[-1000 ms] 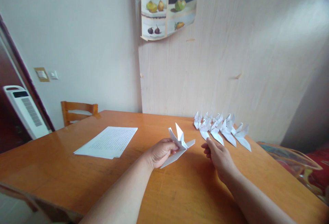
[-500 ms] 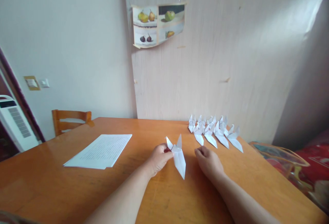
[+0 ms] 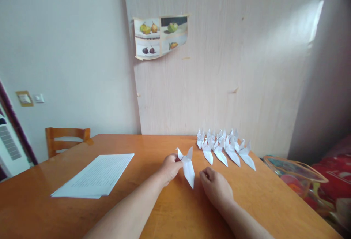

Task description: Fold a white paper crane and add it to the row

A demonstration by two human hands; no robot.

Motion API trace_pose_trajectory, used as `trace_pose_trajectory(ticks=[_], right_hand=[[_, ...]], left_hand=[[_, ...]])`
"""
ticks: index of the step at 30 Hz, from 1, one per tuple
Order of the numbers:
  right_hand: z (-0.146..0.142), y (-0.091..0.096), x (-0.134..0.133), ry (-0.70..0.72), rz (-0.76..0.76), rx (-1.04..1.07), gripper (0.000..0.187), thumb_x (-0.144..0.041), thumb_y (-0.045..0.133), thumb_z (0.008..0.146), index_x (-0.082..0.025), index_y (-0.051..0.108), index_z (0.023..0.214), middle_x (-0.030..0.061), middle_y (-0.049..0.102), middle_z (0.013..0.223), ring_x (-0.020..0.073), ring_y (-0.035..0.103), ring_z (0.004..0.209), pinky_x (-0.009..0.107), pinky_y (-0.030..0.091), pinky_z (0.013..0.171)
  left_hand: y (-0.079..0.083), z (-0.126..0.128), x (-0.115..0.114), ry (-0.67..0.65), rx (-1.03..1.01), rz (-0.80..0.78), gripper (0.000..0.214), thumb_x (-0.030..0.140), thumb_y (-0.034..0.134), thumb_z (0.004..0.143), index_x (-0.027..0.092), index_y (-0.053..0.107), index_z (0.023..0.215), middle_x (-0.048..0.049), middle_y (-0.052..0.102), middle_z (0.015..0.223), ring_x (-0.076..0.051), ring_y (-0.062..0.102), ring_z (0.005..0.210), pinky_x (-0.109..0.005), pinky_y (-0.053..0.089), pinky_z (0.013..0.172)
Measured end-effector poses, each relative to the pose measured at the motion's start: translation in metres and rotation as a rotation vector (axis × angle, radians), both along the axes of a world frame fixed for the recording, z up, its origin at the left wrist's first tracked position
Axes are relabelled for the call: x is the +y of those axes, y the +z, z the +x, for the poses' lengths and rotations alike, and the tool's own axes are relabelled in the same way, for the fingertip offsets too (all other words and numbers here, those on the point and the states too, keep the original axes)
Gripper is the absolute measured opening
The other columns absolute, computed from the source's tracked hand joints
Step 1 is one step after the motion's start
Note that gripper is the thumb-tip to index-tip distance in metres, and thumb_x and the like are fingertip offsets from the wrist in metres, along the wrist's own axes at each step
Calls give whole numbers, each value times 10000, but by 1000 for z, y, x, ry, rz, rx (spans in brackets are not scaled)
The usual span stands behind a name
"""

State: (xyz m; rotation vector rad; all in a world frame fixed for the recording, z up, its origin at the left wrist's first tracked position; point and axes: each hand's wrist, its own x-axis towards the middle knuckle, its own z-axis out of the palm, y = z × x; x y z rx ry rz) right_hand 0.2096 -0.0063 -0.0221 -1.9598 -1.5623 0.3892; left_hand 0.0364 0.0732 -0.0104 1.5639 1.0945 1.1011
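Pinched in my left hand (image 3: 170, 168) is a white paper crane (image 3: 188, 167), held by its left side above the table, with one long wing pointing down towards me. My right hand (image 3: 217, 187) rests on the wooden table (image 3: 153, 206) to the right of the crane, apart from it. Its fingers are curled into a loose fist, and I see nothing in them. Beyond the right hand, several more folded paper cranes (image 3: 232, 153) stand in two rows near the table's far right corner.
A stack of printed sheets (image 3: 94, 176) lies on the table's left part. Behind the table stands a pale board (image 3: 214, 67) with a fruit picture (image 3: 161, 36). A wooden chair (image 3: 67, 134) is at the far left. Colourful items and a basket-like rim (image 3: 296, 164) sit beyond the right edge.
The whole view has shifted, so the wall and table sit lower and further left. My left hand still holds the crane; my right fist is slightly closer to it.
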Motion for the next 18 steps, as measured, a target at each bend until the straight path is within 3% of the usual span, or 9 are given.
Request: trace_pose_trajectory(ticks=[18], right_hand=[[-5,-9,3,-28,37,-55,288,-358,427,925,-235,556,698,5,686,694,152,594,651,264,189,529]], left_hand=[[-10,51,123,21,153,35,332,391,781,661,166,713,895,-90,750,935,-255,668,924,-305,480,807]])
